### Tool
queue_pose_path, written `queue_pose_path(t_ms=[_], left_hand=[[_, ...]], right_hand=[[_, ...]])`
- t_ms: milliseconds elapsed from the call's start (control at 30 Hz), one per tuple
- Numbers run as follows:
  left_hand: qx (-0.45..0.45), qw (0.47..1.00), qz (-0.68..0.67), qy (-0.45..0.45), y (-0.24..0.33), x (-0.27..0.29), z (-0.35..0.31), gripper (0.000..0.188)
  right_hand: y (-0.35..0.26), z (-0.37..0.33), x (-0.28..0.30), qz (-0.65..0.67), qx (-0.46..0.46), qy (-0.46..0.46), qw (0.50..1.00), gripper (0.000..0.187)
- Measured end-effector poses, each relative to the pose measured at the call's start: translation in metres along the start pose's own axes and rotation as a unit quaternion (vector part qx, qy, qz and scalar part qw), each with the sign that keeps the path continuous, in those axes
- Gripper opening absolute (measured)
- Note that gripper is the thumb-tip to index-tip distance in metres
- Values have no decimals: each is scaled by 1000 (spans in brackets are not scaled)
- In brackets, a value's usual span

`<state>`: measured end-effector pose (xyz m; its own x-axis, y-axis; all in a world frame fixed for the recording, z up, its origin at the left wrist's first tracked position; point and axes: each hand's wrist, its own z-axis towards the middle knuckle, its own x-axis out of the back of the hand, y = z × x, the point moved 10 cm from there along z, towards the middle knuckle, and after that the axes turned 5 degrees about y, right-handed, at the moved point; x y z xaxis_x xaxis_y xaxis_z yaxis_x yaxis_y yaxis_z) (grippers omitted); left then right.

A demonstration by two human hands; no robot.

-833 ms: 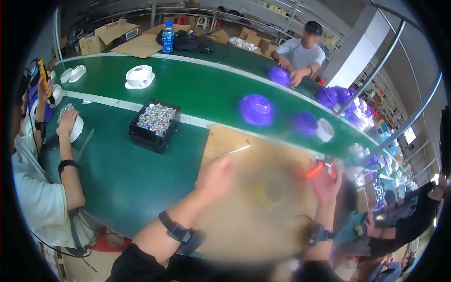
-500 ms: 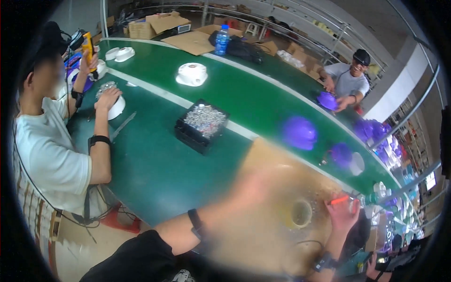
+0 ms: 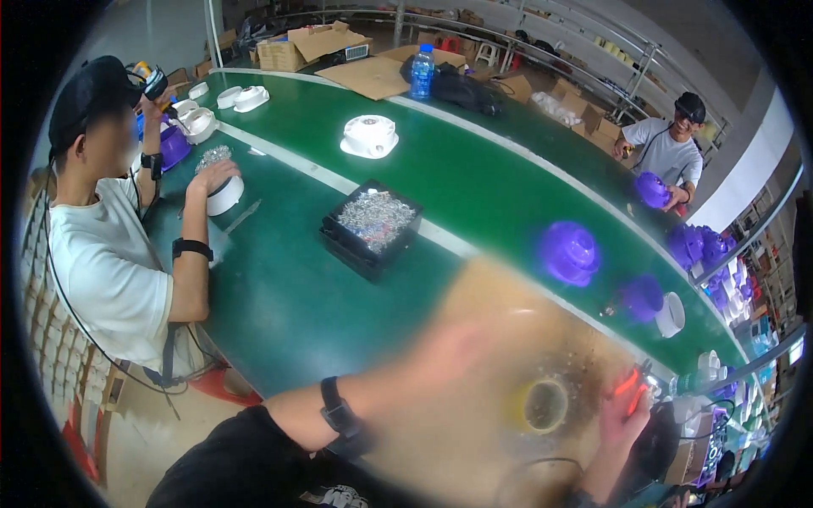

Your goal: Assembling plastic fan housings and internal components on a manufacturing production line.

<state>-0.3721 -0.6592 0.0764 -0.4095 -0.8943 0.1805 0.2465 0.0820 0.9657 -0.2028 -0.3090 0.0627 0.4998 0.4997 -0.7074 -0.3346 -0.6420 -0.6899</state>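
Note:
My left hand (image 3: 461, 345) is over the tan board (image 3: 453, 453); a blur hides its fingers, so I cannot tell whether it holds anything. A dark band circles my left wrist. Toward the right edge of the board, my right hand (image 3: 620, 422) is closed around an orange-red handled tool (image 3: 627, 388); its exact kind is unclear. Between my hands a round ring with a yellowish rim (image 3: 544, 406) rests on the board. Beyond my left hand, a black bin (image 3: 364, 254) is heaped with small metal parts, apparently screws.
Purple domed housings (image 3: 572, 254) and a white housing (image 3: 369, 136) stand on the green conveyor belt (image 3: 474, 178). A co-worker (image 3: 110, 254) sits at left, one hand on a white part. Another person (image 3: 669, 152) handles a purple housing across the belt. A blue-capped bottle (image 3: 422, 72) stands beyond.
The view has shifted, moving the scene slightly rightward. My right hand still grips the orange-red tool. Across the belt, the person's purple housing is tilted differently, and one hand has come off it.

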Motion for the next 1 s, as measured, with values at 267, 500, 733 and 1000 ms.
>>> queue_pose_path(t_ms=[267,500,733,1000], left_hand=[[-13,1000,28,3,-18,-4,0,15],[14,996,85,-18,16,19,44,19],[21,981,189,30,64,106,181,29],[157,823,506,204,-52,280,317,39]], right_hand=[[13,-12,-5,-44,-27,80,995,52],[17,-11,-12,-55,-23,100,993,54],[14,-7,-11,-54,1,98,994,59],[3,-16,-8,-33,0,103,994,58]])
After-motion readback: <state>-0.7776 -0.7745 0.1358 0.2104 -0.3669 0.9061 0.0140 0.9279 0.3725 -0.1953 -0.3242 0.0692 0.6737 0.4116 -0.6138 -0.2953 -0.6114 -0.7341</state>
